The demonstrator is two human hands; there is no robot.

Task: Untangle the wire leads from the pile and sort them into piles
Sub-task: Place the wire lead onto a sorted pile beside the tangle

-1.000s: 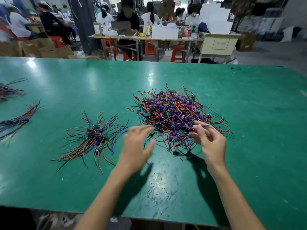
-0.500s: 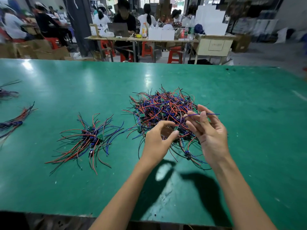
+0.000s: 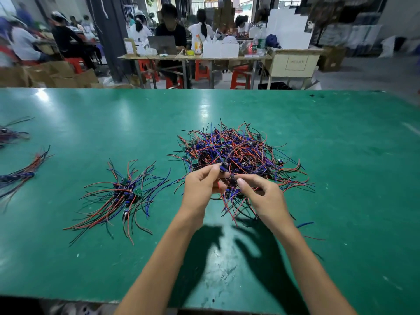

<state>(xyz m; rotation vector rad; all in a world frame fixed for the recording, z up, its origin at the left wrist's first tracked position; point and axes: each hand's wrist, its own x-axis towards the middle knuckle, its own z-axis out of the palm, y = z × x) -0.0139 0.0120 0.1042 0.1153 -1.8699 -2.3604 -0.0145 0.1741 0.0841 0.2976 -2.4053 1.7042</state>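
A big tangled pile of red, blue and black wire leads (image 3: 241, 153) lies mid-table on the green table (image 3: 341, 155). My left hand (image 3: 201, 189) pinches a small dark component with leads (image 3: 223, 167) just above the pile's near edge. My right hand (image 3: 261, 196) pinches wires of the same clump right beside it; red and black leads hang down between both hands. A sorted, fanned pile of leads (image 3: 122, 194) lies to the left of my hands.
Two smaller bundles lie at the far left edge: one (image 3: 20, 176) nearer, one (image 3: 9, 134) farther back. A loose blue lead (image 3: 304, 224) lies right of my right wrist. Beyond the table, people sit at a workbench (image 3: 193, 56) with boxes and red stools.
Both hands have come together over the pile's near edge and closed on a clump of leads, lifting it a little. Before, the fingers were spread apart.
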